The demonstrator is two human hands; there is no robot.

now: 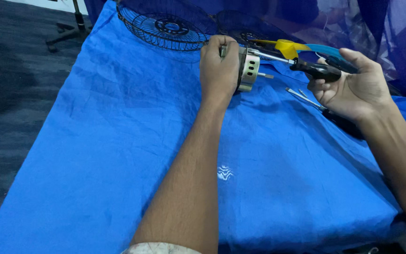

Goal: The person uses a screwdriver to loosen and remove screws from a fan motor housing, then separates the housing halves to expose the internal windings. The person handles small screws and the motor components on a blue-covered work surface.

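Observation:
My left hand [218, 66] grips a round metal fan motor [249, 69] and holds it on its side on the blue cloth [118, 141]. My right hand [353, 87] holds a screwdriver [306, 67] by its black handle, and the shaft points left to the top of the motor housing. A short shaft sticks out of the motor toward the right. A second screwdriver [327, 113] lies on the cloth under my right hand.
A black wire fan guard [165, 26] lies at the far edge of the cloth, with a second guard [245, 28] beside it. A yellow and blue fan blade [301, 47] rests behind the motor. A dark stand base [69, 30] sits on the floor at far left.

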